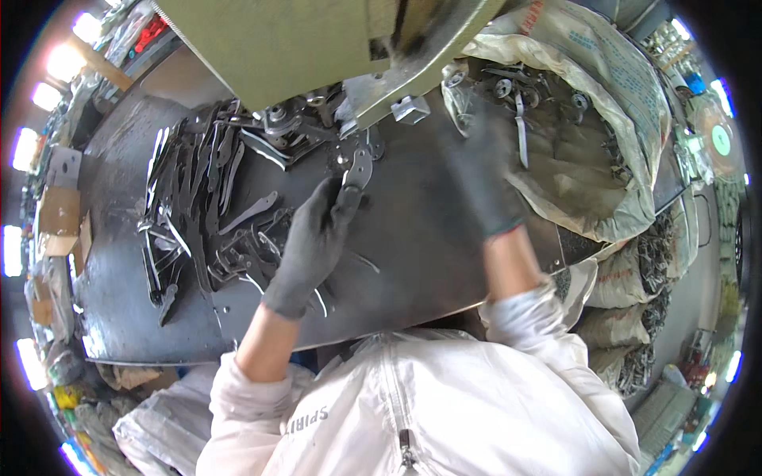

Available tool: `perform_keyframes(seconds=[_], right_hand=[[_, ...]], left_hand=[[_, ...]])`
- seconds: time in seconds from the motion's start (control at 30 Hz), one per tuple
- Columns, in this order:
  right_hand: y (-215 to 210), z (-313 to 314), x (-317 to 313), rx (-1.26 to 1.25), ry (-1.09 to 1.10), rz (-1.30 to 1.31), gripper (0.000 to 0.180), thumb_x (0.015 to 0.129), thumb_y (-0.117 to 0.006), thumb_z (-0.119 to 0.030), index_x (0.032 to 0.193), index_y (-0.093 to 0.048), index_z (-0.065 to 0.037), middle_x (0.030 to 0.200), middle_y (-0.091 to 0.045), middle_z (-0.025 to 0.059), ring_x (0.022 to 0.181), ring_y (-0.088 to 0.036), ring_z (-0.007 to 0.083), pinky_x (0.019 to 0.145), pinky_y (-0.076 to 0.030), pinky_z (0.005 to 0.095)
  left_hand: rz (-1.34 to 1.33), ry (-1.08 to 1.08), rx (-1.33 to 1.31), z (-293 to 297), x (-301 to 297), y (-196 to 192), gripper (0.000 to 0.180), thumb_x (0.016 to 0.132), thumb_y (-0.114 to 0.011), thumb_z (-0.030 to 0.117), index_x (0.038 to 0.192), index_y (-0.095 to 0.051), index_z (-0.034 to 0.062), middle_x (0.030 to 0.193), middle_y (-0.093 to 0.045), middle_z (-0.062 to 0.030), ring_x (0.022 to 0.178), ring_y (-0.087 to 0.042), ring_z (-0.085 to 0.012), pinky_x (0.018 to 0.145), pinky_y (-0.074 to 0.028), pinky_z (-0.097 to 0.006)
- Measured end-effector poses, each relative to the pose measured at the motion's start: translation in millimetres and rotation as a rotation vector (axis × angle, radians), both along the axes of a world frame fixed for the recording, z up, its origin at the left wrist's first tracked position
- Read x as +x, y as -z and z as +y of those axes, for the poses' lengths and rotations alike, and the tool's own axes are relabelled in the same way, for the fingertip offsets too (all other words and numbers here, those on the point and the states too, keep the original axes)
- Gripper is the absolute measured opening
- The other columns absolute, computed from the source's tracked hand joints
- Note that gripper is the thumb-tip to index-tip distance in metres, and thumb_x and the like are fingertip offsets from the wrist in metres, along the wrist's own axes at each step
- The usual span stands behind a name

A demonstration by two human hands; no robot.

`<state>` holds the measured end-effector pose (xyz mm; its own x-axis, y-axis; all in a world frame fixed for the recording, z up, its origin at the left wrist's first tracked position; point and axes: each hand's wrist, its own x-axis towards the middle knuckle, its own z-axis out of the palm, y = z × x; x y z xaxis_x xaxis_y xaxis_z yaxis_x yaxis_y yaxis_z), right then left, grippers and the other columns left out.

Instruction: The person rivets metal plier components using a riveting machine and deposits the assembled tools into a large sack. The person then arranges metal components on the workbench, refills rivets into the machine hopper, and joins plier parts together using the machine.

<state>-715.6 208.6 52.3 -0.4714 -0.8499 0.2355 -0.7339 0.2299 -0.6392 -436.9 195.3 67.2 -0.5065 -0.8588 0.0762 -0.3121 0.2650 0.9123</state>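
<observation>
The left hand (313, 238), in a dark grey work glove, is pinching the lower end of a flat curved steel blank (359, 168) between thumb and fingers and is holding its upper end under the head of the olive-green press (317, 47), close beside a small square steel block (410, 109) at the tool. The right hand (480, 170), gloved the same way, is smeared with motion blur between the press and an open woven sack (627, 135); whether its fingers are spread or closed on a piece I cannot tell.

Just left of the left hand, a loose heap of similar flat blanks (198, 206) is lying across the dark steel work table (413, 262), some of them overlapping and pointing toward the wrist. The sack on the right is holding more stamped parts (524, 95), and further filled sacks (627, 278) are standing below it beside the table edge.

As I judge it, the main danger is that the left fingertips are sitting very near the press tool: a slip along the oily-looking blank, or a stroke while the hand is that close, could catch the glove. The blank could also be sitting skewed at the tool, since only one end is being gripped. The fast-moving right hand is passing close to sharp-edged pieces in the sack and could snag or cut the glove. The loose heap could slide toward the working spot and foul the piece.
</observation>
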Motion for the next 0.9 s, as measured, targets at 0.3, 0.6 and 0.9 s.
perform_keyframes(seconds=[0.3,0.6,0.9], right_hand=[[38.6,24.0,-129.1,-0.325,0.107,0.393,0.05,0.097,-0.07,-0.015,0.145,-0.059,-0.005,0.126,-0.072,0.0228,0.111,-0.071,0.0349,0.096,-0.056,0.0453],[-1.2,0.7,66.1,0.059,-0.255,-1.307,0.02,0.103,-0.07,-0.012,0.121,-0.072,-0.002,0.093,-0.073,0.0025,0.077,-0.068,0.0092,0.066,-0.056,0.0256],[3.1,-7.5,84.5,0.047,-0.235,-1.119,0.018,0.103,-0.067,-0.01,0.119,-0.071,-0.003,0.093,-0.073,0.0024,0.076,-0.068,0.0086,0.066,-0.056,0.0272]], left_hand=[[-0.039,-0.076,0.235,-48.0,56.1,63.9,0.037,0.114,-0.055,0.035,0.126,-0.063,0.0007,0.096,-0.07,-0.0041,0.082,-0.068,-0.0105,0.074,-0.057,-0.029],[0.09,0.095,0.302,-58.8,0.5,39.5,0.042,0.114,-0.055,0.035,0.134,-0.06,-0.0015,0.099,-0.071,-0.0078,0.082,-0.072,-0.0139,0.07,-0.058,-0.027],[0.078,0.054,0.607,-71.1,-8.3,17.3,0.034,0.114,-0.053,0.027,0.132,-0.062,-0.0008,0.095,-0.07,-0.0051,0.074,-0.068,-0.0104,0.064,-0.058,-0.025]])
